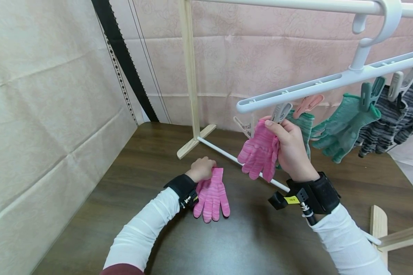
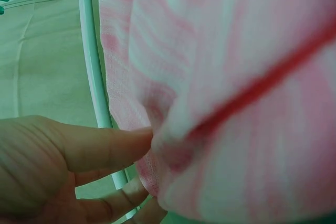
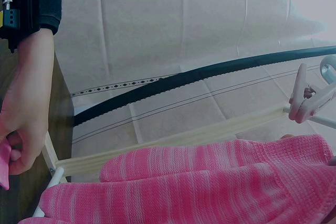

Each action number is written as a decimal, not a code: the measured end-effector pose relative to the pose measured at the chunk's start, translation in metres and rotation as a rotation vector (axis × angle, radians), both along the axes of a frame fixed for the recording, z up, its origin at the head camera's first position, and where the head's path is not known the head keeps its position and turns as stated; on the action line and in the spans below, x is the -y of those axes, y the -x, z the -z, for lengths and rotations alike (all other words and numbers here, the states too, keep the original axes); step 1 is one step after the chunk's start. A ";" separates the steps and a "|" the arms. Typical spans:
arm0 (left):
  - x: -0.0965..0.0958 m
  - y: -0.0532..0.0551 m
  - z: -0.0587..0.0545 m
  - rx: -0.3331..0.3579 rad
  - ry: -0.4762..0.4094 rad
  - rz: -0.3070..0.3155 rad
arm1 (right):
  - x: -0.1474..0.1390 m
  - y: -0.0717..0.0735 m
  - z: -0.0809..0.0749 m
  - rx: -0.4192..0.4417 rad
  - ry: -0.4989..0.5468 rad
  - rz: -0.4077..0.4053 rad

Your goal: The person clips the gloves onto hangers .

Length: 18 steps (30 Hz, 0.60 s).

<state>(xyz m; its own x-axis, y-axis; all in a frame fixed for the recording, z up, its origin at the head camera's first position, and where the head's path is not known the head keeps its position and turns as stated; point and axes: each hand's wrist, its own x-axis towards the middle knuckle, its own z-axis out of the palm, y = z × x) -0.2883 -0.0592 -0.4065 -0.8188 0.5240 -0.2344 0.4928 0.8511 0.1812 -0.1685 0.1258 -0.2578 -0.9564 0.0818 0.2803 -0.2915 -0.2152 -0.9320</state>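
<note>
My left hand (image 1: 202, 169) pinches the cuff of a pink striped knit glove (image 1: 211, 196), whose fingers point down toward me over the tabletop. Close up in the left wrist view, the thumb (image 2: 113, 148) presses the pink fabric (image 2: 173, 51). My right hand (image 1: 290, 147) is raised under the left end of a pale hanger (image 1: 296, 91), holding a second pink glove (image 1: 259, 151) by its cuff. A grey clothespin (image 1: 281, 112) sits right at that cuff, and thumb and fingers are beside it. This glove hangs fingers down, large in the right wrist view.
A white clothespin (image 1: 244, 128) dangles left of the raised glove. Green gloves (image 1: 347, 126) and dark striped gloves (image 1: 382, 118) hang further right. The hanger hooks over a white rod (image 1: 296, 4) on a wooden stand (image 1: 191, 76); a lower white bar (image 1: 220, 151) crosses the brown table (image 1: 141, 229).
</note>
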 end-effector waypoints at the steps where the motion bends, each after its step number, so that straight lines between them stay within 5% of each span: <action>1: 0.000 0.000 0.000 -0.004 0.000 0.005 | 0.000 0.000 0.000 -0.001 -0.001 0.000; 18: 0.003 0.001 0.006 -0.023 -0.082 0.005 | 0.001 -0.001 -0.001 -0.006 -0.019 0.015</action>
<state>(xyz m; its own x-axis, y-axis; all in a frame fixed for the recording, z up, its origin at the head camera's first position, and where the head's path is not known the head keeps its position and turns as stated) -0.2897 -0.0619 -0.4121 -0.8211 0.5443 -0.1715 0.5015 0.8316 0.2385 -0.1673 0.1251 -0.2568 -0.9536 0.0907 0.2872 -0.2998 -0.1929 -0.9343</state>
